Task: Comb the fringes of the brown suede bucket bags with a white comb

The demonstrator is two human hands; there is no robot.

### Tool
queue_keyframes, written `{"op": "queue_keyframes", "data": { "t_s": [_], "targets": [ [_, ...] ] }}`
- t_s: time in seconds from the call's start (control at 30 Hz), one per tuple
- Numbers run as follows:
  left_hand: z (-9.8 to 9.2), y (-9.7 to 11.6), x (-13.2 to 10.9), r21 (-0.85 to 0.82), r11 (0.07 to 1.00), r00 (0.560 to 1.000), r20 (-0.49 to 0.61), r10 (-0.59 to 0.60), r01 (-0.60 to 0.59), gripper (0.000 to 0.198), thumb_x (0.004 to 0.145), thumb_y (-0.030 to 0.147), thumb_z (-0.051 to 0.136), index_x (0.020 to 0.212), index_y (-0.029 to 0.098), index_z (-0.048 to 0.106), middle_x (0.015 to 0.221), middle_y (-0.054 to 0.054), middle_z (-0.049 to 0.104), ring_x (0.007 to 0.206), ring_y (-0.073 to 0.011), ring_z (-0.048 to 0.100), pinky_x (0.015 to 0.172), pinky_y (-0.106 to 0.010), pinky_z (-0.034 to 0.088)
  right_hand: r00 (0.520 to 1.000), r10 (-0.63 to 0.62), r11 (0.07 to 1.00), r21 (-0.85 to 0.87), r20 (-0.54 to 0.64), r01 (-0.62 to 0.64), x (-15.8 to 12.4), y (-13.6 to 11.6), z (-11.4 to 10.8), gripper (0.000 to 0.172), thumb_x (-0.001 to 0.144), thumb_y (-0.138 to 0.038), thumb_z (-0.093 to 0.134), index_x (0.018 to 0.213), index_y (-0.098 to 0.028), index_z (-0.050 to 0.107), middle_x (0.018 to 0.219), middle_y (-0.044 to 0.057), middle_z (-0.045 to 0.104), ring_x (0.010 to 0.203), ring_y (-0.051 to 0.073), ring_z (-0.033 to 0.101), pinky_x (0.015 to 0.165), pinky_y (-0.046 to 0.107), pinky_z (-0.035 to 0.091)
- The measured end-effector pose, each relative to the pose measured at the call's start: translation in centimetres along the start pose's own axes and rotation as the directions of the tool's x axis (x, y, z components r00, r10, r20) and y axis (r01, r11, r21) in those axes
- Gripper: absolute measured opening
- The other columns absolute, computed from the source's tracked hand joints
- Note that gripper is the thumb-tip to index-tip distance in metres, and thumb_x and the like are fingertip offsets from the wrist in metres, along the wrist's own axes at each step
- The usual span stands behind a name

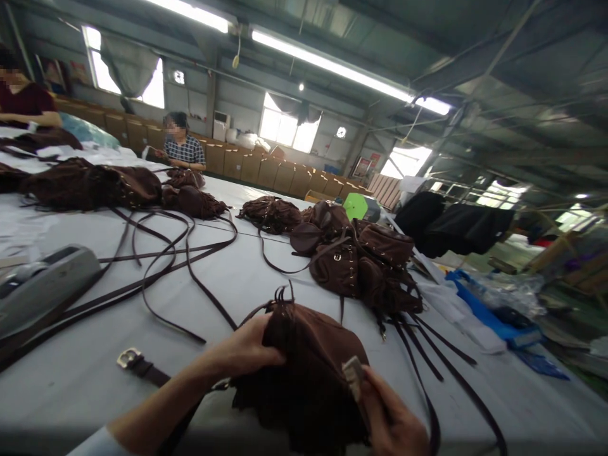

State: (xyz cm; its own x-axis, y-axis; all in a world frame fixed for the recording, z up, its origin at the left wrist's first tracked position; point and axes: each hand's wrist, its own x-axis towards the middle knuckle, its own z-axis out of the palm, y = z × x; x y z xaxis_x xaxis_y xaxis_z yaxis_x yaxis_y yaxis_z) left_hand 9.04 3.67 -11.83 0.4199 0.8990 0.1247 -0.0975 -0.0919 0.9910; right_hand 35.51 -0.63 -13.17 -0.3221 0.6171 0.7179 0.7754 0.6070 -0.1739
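Observation:
A dark brown fringed bag (318, 342) stands at the table's near edge, right in front of me. My left hand (251, 348) grips its upper left side, with the thumb pressed on the brown material. On the bag's right side, my right hand (392, 411) pinches a small pale grey-beige piece (353, 375) against or very close to the surface. Whether that piece is folded cloth or a block I cannot tell. A brown strap with a metal buckle (129, 359) lies left of my left forearm. The bag's lower part is in deep shadow.
More brown bags (337, 263) are heaped beyond mine, others (90, 187) farther left. Long straps (190, 253) trail over the white table (275, 278). A grey device (52, 278) sits at left, blue plastic (489, 310) at right. Two people work at the far left, near cardboard boxes (266, 171).

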Motion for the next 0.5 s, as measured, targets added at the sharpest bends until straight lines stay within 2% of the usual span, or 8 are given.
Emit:
{"op": "queue_keyframes", "data": {
  "t_s": [0.03,0.07,0.17,0.27,0.33,0.4,0.5],
  "targets": [
    [0.4,0.2,-0.4,0.056,0.998,0.998,0.061,-0.006,0.003,0.06,0.06,0.003,0.065,0.118,0.017,0.061,0.103,-0.003,0.068,0.095,-0.024,0.06,0.081,-0.03,0.048,0.998,0.047,0.999,0.025,-0.035,-0.046,1.1,0.1,-0.5,0.024,0.096,-0.024,0.045,0.112,-0.023,0.063,0.084,0.003,0.07,0.071,0.016,0.067,0.056,0.023,0.053],
    [0.8,0.4,-0.8,0.099,0.995,0.995,0.099,-0.025,0.015,0.065,0.059,0.003,0.064,0.123,0.019,0.058,0.106,-0.003,0.067,0.097,-0.0244,0.059,0.081,-0.029,0.048,0.998,0.042,0.998,0.056,-0.05,-0.039,2.1,0.0,-0.8,0.025,0.095,-0.022,0.047,0.116,-0.023,0.062,0.085,0.004,0.07,0.073,0.016,0.067,0.059,0.024,0.054],
    [1.2,0.8,-1.4,0.225,0.974,0.99,0.125,-0.058,0.029,0.068,0.059,0.001,0.056,0.125,0.02,0.057,0.104,-0.002,0.066,0.093,-0.0233,0.059,0.077,-0.028,0.048,0.989,-0.136,0.987,0.08,-0.066,0.141,5.1,-1.2,-1.3,0.032,0.092,-0.014,0.051,0.122,-0.022,0.059,0.083,0.004,0.067,0.075,0.016,0.063,0.066,0.028,0.052],
    [1.3,1.0,-1.8,0.274,0.962,0.99,0.137,-0.044,0.005,0.068,0.056,0.0,0.052,0.121,0.02,0.06,0.104,-0.002,0.066,0.092,-0.0234,0.058,0.08,-0.028,0.047,0.952,-0.302,0.953,-0.004,-0.04,0.302,7.6,-3.2,-1.0,0.035,0.091,-0.009,0.05,0.122,-0.021,0.059,0.083,0.004,0.065,0.074,0.017,0.057,0.067,0.031,0.047],
    [1.3,0.7,-1.9,0.211,0.977,0.989,0.142,-0.047,0.017,0.065,0.055,0.0,0.052,0.115,0.02,0.063,0.101,-0.002,0.066,0.09,-0.0225,0.057,0.078,-0.027,0.047,0.927,-0.372,0.926,-0.046,0.05,0.375,8.7,-4.2,-0.3,0.032,0.093,-0.01,0.047,0.121,-0.02,0.06,0.085,0.005,0.064,0.076,0.018,0.056,0.068,0.033,0.045],
    [1.0,-0.1,-1.7,0.047,0.994,0.99,0.103,-0.1,0.095,0.058,0.052,0.001,0.051,0.105,0.019,0.066,0.091,0.0,0.067,0.082,-0.0194,0.057,0.068,-0.024,0.046,0.899,-0.409,0.901,-0.087,0.157,0.425,8.7,-4.7,0.8,0.03,0.093,-0.011,0.044,0.118,-0.016,0.06,0.087,0.006,0.064,0.078,0.019,0.055,0.07,0.034,0.045],
    [-0.2,-2.0,-0.9,-0.286,0.935,0.973,-0.034,-0.229,0.21,0.051,0.047,0.002,0.049,0.093,0.016,0.066,0.08,-0.001,0.067,0.07,-0.016,0.058,0.055,-0.021,0.042,0.869,-0.411,0.875,-0.149,0.274,0.461,6.3,-4.2,2.6,0.029,0.091,-0.007,0.042,0.113,-0.011,0.061,0.085,0.008,0.063,0.08,0.021,0.056,0.075,0.037,0.046]
  ]
}}
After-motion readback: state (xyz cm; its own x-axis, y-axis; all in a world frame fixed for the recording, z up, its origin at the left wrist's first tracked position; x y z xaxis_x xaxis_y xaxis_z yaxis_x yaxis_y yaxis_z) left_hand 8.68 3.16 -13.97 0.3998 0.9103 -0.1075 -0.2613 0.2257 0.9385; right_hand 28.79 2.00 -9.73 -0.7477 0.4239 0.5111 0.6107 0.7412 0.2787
